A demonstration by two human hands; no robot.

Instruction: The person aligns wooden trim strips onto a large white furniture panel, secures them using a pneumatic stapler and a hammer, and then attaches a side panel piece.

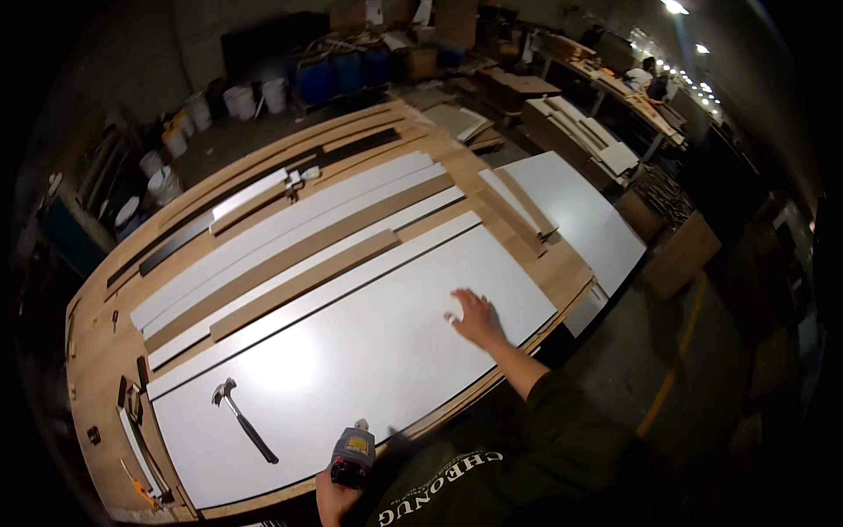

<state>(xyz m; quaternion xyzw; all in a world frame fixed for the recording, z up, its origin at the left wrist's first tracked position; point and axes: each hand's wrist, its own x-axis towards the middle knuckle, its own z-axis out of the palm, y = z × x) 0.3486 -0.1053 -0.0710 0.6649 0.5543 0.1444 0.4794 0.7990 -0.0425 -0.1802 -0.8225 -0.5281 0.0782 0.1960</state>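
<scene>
A person's left hand [332, 502], at the bottom centre of the frame, is clamped around a grey power drill [355, 452] with a yellow label, its nose pointing up the frame at the near edge of a large white panel [378, 334]. To the lower left, a claw hammer [247, 424] lies on the panel, its metal head toward the upper left and its dark grip toward the drill. Right of centre, the right hand [475, 320] reaches over the same panel, holding no tool, its fingers apart and loosely curled; whether it touches the surface cannot be told. A dark green sleeve [562, 413] covers that arm above the bare forearm.

Beyond the panel, a brown strip [303, 285] and other long brown and white pieces lie side by side across a wooden table [98, 382], with a dark strip [360, 147] near its far side. At right of the frame sits a second white panel [588, 220]. Farther back, white buckets [274, 95] and blue barrels [316, 83] stand at upper left, while another person [643, 77] appears, blurred, beside a long workbench [606, 83] at upper right.
</scene>
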